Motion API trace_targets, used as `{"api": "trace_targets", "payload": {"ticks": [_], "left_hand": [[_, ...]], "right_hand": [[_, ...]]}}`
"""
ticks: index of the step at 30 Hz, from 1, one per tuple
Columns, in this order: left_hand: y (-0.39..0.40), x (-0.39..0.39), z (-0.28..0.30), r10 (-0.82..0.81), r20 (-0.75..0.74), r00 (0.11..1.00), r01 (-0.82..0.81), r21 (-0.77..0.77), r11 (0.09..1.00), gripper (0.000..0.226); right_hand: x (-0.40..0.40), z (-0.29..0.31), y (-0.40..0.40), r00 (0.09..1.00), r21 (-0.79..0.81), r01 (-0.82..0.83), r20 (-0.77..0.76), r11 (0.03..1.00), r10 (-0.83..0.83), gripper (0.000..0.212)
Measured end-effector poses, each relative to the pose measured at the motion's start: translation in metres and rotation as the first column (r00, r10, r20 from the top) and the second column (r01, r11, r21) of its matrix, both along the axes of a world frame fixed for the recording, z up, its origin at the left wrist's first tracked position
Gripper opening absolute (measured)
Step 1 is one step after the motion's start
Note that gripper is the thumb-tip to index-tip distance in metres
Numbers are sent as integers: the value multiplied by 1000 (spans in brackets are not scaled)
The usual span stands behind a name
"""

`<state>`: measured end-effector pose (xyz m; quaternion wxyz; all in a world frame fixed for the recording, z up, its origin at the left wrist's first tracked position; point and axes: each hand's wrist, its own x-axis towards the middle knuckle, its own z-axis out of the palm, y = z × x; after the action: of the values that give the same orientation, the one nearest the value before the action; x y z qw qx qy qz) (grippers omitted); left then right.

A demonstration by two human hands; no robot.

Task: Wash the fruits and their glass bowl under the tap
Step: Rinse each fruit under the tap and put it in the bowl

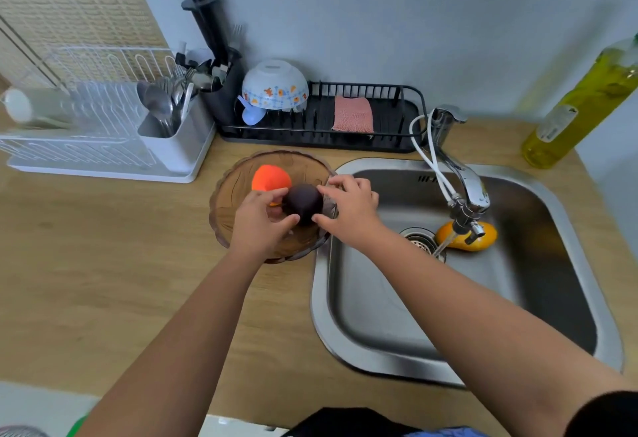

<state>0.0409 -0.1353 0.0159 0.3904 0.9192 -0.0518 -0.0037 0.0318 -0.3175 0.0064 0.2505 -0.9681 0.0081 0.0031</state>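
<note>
Head view, looking down on counter and sink. Glass bowl (238,195), amber-tinted, sits on the wooden counter (103,264) at centre frame, its right rim just beside the sink (566,264). Inside it: an orange fruit (271,177) toward the upper left, and a dark purple fruit (303,202) toward the right.

Left hand (260,220) and right hand (348,207) both close round the dark purple fruit from either side, fingers curled partway, thumbs meeting it low. Whether it is lifted clear of the bowl or resting in it: cannot tell.

A yellow-orange fruit (466,234) lies in the sink basin at centre right, just beside the drain (419,239) and under the tap (462,188). Water is running from the spout.

Judged step: fetching the second fruit for rinsing; one fruit already in the sink, two in the bowl, bowl itself not yet washed.

Next move calls for carrying the dark fruit rightward over the sink rim into the stream, with a firm hold since wet skin may slip.
</note>
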Motion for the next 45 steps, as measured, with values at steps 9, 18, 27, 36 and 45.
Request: {"api": "trace_targets", "payload": {"ticks": [9,18,27,36,45], "left_hand": [[-54,-44,16,-326,269,906,342,-14,940,40],[-197,-61,-56,-299,-670,679,-43,-443,896,19],[-278,-39,-124,-92,-834,544,-330,-313,890,19],[-310,-16,-139,-108,-488,866,48,-134,990,31],[-302,-29,-111,-178,-742,647,-45,-270,962,35]], "right_hand": [[-79,-19,-38,964,512,214,28,832,-265,34],[-136,-68,-143,586,619,760,-516,201,-625,20],[-102,-101,-248,431,618,786,-572,-22,-698,35],[-74,-121,-273,529,571,804,-563,164,-634,39],[-85,-116,-260,532,633,773,-674,-30,-513,10]]}}
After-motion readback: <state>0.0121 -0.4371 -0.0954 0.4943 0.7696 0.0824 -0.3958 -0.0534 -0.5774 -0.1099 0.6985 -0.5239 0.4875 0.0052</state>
